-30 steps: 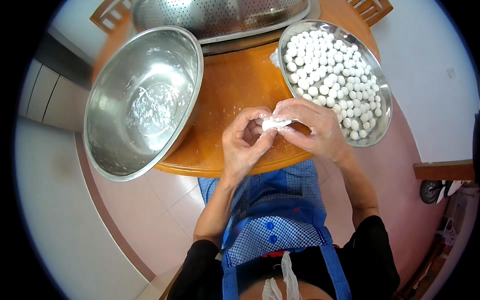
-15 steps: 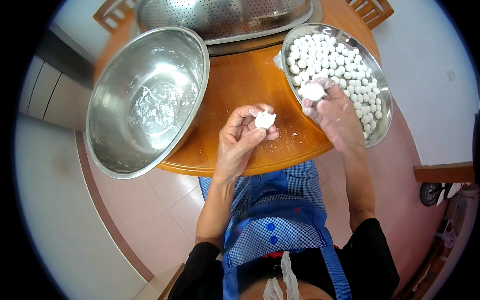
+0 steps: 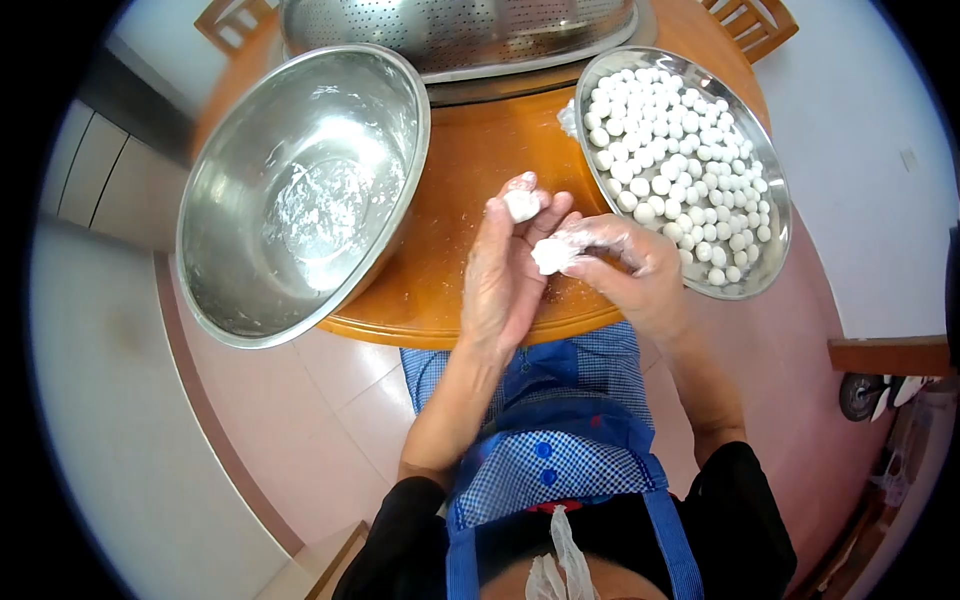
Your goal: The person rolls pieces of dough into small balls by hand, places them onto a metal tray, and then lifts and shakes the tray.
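My left hand (image 3: pixel 505 265) is turned palm up over the front of the table, a small lump of white dough (image 3: pixel 521 206) held between its thumb and fingertips. Beside it, my right hand (image 3: pixel 632 268) pinches a second, ragged piece of white dough (image 3: pixel 553 254) just above the left palm. White powder coats the right fingers. To the right stands a round metal tray (image 3: pixel 776 225) with many small white dough balls (image 3: pixel 690 165) in it.
A large steel bowl (image 3: pixel 400 190), tilted and dusted white inside, is on the left. Behind lies a perforated metal colander (image 3: pixel 460 35). Crumbs dot the wooden table (image 3: pixel 480 135). Wooden chairs (image 3: pixel 755 25) stand beyond it.
My right hand has come left from the tray's edge to my left hand, bringing its dough piece. The left hand has moved slightly up and right and opened its palm.
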Action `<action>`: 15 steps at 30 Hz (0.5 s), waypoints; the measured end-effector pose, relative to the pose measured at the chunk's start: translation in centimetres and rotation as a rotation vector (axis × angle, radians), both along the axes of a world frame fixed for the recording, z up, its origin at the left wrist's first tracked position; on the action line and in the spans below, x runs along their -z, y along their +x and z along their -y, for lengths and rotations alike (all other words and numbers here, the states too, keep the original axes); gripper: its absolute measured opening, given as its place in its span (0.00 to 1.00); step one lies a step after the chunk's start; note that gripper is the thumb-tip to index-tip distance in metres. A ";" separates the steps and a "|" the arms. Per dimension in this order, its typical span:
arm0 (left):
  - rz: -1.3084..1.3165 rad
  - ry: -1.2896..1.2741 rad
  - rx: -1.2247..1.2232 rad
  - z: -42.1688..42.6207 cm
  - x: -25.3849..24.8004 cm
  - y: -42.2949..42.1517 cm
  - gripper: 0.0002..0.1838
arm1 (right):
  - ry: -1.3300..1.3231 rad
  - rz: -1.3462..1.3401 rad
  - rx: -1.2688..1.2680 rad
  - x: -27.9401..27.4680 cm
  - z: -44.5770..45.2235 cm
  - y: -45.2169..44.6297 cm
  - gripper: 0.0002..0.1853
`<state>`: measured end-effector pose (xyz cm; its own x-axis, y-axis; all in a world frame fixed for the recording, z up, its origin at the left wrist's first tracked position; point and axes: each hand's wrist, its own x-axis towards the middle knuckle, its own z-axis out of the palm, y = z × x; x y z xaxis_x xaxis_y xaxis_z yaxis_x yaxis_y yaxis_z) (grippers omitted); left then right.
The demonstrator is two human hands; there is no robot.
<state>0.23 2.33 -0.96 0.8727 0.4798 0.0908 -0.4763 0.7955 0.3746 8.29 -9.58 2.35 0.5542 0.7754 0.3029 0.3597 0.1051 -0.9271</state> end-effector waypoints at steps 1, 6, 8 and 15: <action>-0.008 -0.079 0.004 0.4 -0.3 0.2 0.22 | -0.001 -0.004 -0.006 0.4 -0.4 -0.2 0.08; -0.006 -0.182 0.012 0.4 1.1 0.8 0.20 | 0.050 0.732 0.141 0.9 -1.5 -1.7 0.12; -0.143 -0.132 -0.049 0.4 1.0 0.7 0.20 | 0.004 0.564 0.146 0.8 -1.1 -1.2 0.14; -0.165 0.086 -0.107 1.6 -0.2 0.0 0.23 | 0.196 0.458 0.179 0.3 -4.6 -2.1 0.31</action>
<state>0.27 0.70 -0.73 0.8238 0.5668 -0.0045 -0.4826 0.7055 0.5191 6.21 -5.00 2.04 0.4491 0.5858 0.6746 0.7517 0.1604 -0.6397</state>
